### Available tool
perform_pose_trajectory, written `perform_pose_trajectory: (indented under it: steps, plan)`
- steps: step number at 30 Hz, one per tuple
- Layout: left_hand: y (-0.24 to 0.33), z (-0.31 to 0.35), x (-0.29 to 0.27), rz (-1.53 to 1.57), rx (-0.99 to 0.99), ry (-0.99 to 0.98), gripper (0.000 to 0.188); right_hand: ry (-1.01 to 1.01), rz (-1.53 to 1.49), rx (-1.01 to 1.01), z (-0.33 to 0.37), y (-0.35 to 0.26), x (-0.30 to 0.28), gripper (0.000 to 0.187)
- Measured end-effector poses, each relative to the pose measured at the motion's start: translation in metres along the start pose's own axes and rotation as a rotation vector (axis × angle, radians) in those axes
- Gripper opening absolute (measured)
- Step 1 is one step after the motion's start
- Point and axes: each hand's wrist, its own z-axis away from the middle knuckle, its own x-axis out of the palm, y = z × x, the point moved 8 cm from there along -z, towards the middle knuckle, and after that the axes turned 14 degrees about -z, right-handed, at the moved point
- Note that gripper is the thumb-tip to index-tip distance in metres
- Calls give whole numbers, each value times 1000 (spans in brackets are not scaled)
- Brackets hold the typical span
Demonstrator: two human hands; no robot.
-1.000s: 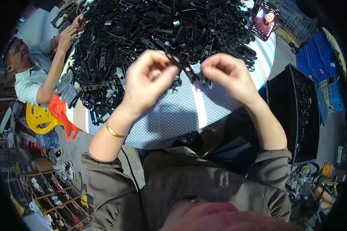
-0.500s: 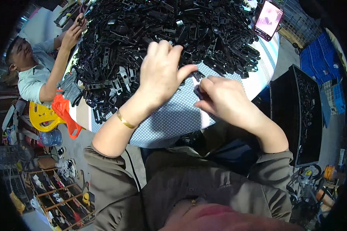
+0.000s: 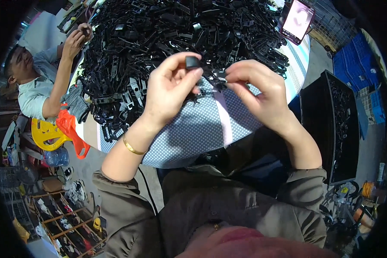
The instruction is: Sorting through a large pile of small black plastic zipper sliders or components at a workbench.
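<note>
A small black plastic part [image 3: 192, 63] is pinched between the thumb and index finger of my left hand [image 3: 165, 92], with its blunt end up. To its right, my right hand [image 3: 264, 92] has thumb and fingertips closed together at the near edge of a big pile of black plastic parts [image 3: 159, 32]. Whatever lies between those fingertips is too small to make out. Both hands are raised over the table's patterned cloth [image 3: 180, 133], a little apart from each other.
A phone [image 3: 297, 21] with a lit screen stands at the far right of the table. On the left a co-worker's hands [image 3: 75, 41] hold a small dark part. A black bin [image 3: 329, 129] containing parts is on my right. A red bag [image 3: 66, 122] hangs beside a yellow stool [image 3: 47, 135].
My left hand has turned over from palm-down above the pile and now shows a black part in its pinch. My right hand has lifted and moved slightly right and away from me.
</note>
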Motion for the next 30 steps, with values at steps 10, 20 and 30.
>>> perform_pose_trajectory:
  steps: [10,20,30]
  plan:
    - [-10,14,25,57,-105,-197,38,-31,245,-251,2,-18,10,25]
    - [-23,20,34,540,-253,-292,48,-36,399,-401,14,-28,28,28]
    - [-25,19,40,494,-274,-333,42,127,68,-54,-7,27,-6,20]
